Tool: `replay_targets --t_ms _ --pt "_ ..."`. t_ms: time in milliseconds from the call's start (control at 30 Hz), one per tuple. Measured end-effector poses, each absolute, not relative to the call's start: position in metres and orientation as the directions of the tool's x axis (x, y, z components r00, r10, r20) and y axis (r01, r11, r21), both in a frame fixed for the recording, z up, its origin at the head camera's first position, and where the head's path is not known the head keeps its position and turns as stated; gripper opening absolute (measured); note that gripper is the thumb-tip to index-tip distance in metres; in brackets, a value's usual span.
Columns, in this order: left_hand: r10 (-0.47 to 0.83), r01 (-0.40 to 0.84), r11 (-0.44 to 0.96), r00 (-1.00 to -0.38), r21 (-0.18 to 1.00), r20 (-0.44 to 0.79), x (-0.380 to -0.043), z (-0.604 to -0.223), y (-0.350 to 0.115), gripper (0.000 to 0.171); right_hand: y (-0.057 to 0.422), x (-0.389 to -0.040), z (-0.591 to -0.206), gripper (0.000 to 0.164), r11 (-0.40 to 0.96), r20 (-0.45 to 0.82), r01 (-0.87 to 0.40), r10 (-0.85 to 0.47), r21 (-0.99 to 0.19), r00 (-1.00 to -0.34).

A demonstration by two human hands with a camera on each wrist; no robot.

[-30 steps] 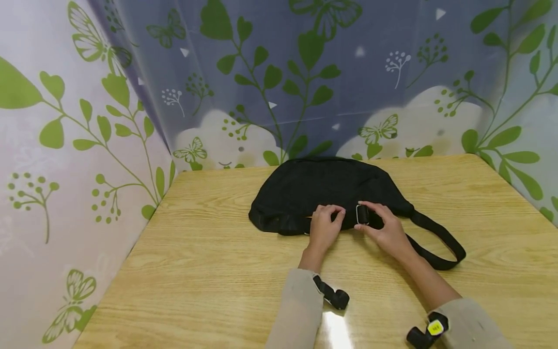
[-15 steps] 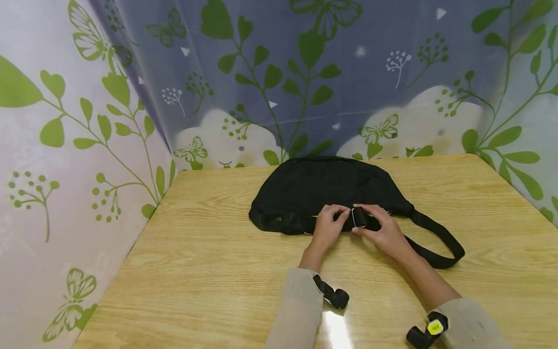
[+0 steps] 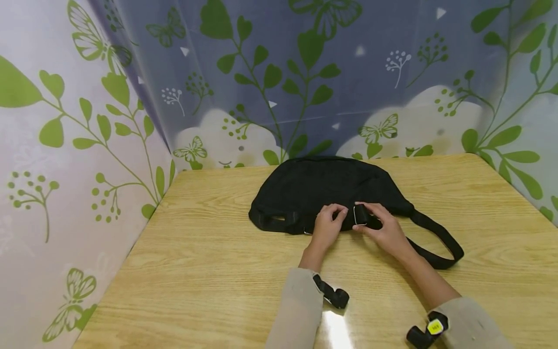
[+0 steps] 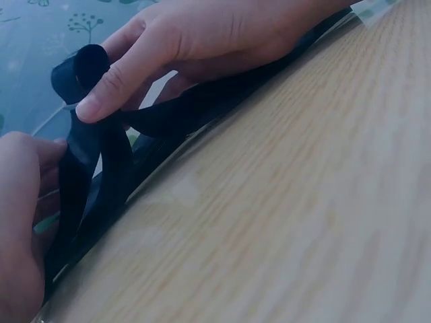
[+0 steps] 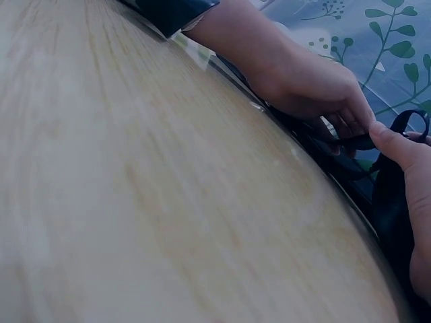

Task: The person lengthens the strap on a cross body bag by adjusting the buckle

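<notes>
A black waist bag (image 3: 327,182) lies on the wooden table, its strap along the near side. My right hand (image 3: 388,232) pinches a metal strap slider (image 3: 355,215) between thumb and fingers, a loop of webbing standing up through it. Close to its left, my left hand (image 3: 327,225) pinches the strap with thumb and fingertips together. The left wrist view shows the webbing loop (image 4: 71,77) rising beside the right thumb, with strap hanging below. In the right wrist view, the strap (image 5: 357,142) runs from the left fingertips toward the right thumb.
A loop of strap (image 3: 455,249) curves out over the table (image 3: 209,271) to the right of the bag. Printed fabric (image 3: 261,97) stands behind the table and along both sides. Each sleeve carries a black wrist mount (image 3: 335,296).
The slider in my right hand moves left to my left fingers, then slightly back right. Along the bag's lower left, the strap has shifted right, and a gap shows there now.
</notes>
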State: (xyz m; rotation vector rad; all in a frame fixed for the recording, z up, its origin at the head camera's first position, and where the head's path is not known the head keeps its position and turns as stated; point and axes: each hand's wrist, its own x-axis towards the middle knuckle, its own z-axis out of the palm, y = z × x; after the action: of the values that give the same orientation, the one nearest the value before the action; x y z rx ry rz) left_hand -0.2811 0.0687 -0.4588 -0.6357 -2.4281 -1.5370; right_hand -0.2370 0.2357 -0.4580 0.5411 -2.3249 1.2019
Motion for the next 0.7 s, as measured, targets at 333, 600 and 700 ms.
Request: replay_targets --t_ms 333,600,700 --pt "0.280 0.508 0.467 -0.861 0.723 0.425 -0.2802 -0.4583 0.0672 0.020 0.2350 -0.2377 -0.4585 0.056 0.516 0.545 -0.534 -0.149 -0.669 -0.825" --pt "0.216 0.490 0.507 -0.869 0.709 0.445 -0.2807 -0.4583 0.0664 0.016 0.2357 -0.2369 -0.4565 0.057 0.539 0.525 -0.482 -0.085 -0.691 -0.847" --pt "0.233 0.488 0.426 -0.873 0.762 0.429 -0.2811 -0.4586 0.0670 0.015 0.2362 -0.2372 -0.4577 0.057 0.533 0.527 -0.493 -0.100 -0.688 -0.844"
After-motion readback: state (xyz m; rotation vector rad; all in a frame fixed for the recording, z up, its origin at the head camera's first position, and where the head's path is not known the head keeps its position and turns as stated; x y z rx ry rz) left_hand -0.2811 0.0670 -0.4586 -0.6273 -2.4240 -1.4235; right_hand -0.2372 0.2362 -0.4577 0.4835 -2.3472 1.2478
